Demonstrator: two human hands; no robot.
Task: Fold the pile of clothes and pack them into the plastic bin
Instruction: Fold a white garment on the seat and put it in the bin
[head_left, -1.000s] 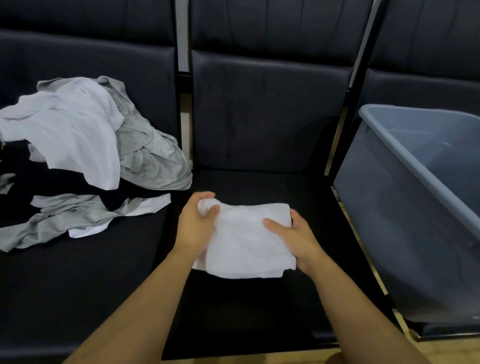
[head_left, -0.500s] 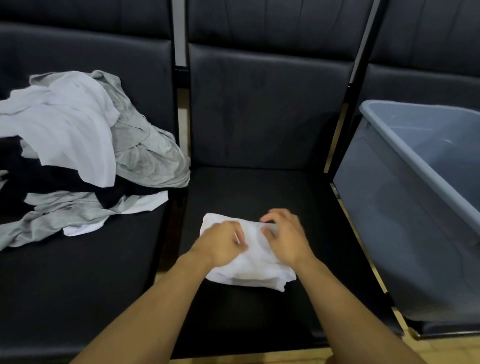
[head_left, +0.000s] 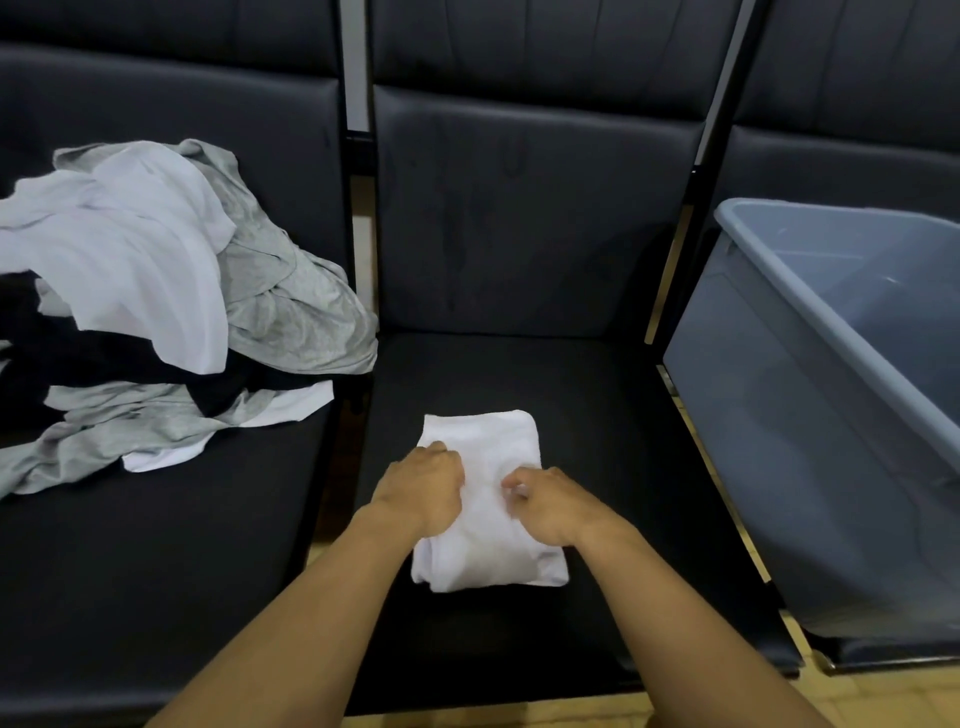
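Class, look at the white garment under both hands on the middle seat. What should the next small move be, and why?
Probably lift the white garment right, into the bin. It already lies as a compact folded bundle on the seat, the left hand and right hand both rest on it, and the bin stands open beside it. More clothes wait on the left.

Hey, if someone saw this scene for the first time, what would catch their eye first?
Both hands, left hand and right hand, rest on a folded white garment on the middle black seat. A rumpled pile of clothes sits on the seat to the left; a grey plastic bin stands to the right.
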